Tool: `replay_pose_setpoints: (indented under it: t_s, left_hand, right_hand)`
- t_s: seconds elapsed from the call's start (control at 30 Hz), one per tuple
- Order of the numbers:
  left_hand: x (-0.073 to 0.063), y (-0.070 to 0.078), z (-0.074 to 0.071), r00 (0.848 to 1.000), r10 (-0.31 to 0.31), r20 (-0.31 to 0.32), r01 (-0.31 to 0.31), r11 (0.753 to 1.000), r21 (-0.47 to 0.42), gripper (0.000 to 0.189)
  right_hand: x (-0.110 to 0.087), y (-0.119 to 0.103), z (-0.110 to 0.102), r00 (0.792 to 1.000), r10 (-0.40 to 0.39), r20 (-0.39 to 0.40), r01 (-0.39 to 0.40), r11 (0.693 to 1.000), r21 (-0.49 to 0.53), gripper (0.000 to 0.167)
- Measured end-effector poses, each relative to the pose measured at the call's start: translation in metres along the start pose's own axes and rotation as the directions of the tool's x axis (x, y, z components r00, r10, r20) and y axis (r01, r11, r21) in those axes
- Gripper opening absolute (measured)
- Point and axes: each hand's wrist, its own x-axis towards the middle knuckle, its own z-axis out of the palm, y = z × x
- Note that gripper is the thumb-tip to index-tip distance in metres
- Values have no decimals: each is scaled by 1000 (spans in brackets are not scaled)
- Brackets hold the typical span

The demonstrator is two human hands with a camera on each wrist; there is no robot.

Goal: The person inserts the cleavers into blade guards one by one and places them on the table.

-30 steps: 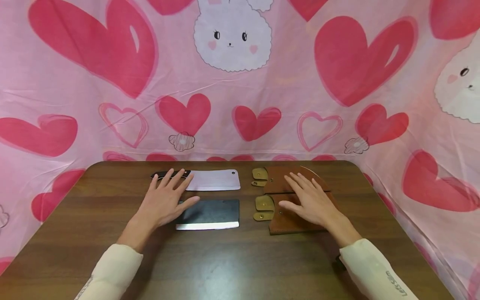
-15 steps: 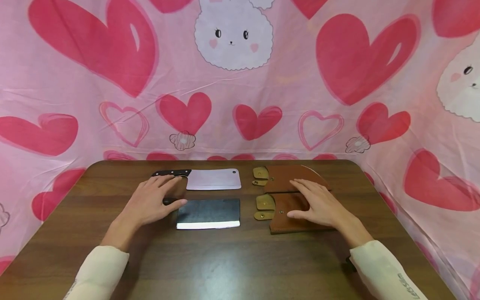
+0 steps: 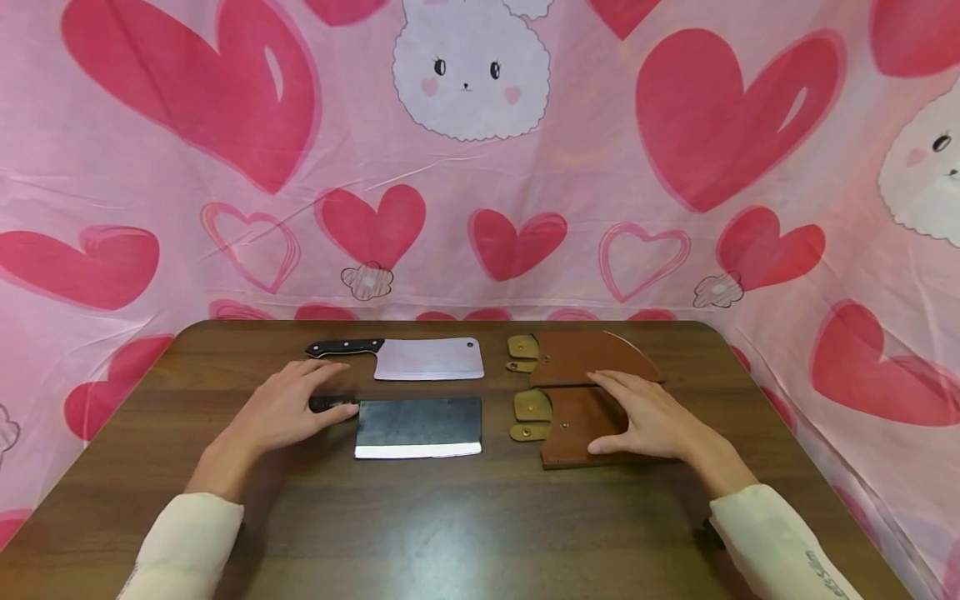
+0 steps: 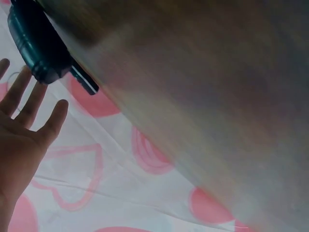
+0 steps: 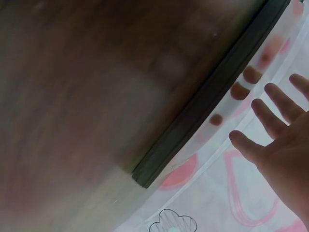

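Note:
Two cleavers lie one behind the other on the table. The nearer is a dark-bladed cleaver [image 3: 418, 427] with a bright edge and a black handle [image 4: 38, 46]. Behind it rests a silver cleaver [image 3: 431, 358] with a riveted black handle. My left hand [image 3: 277, 410] is at the dark cleaver's handle, thumb and fingers spread around its end and holding nothing. On the right lie two brown leather sheaths, the far sheath [image 3: 588, 358] and the near sheath [image 3: 577, 425], each with tan snap straps. My right hand [image 3: 656, 417] hovers over the near sheath, fingers apart.
The wooden table [image 3: 435, 525] has rounded back corners. A pink cloth [image 3: 465, 167] with hearts and rabbit faces hangs behind it and along the sides. The near sheath's dark edge [image 5: 207, 101] shows close to the right hand in the right wrist view.
My left hand has drawn back and to the left, off the silver cleaver's handle and the dark blade. My right hand has moved slightly right and nearer to me. Cleavers and sheaths stay in place.

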Motion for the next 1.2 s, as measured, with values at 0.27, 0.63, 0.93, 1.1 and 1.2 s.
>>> replay_pose_setpoints:
  t_s: [0.27,0.63,0.93,1.1,1.2]
  left_hand:
    - [-4,-8,-3,997,-38,73,42,998,-48,80]
    - [-4,-13,-1,991,-42,125,52,996,-78,74]
    - [0,-18,3,986,-20,164,39,992,-117,65]
    - [2,-18,4,985,-8,173,34,989,-146,61]
    - [3,-19,5,984,2,176,31,983,-183,55]
  right_hand:
    - [-7,8,1,1000,13,16,-13,1000,-7,111]
    - [-14,11,2,996,55,65,-55,998,0,116]
    - [-13,11,2,991,71,116,-69,997,-18,123]
    - [-13,12,1,989,67,131,-65,998,-16,123]
    - [-13,13,1,991,54,122,-51,998,-24,121]
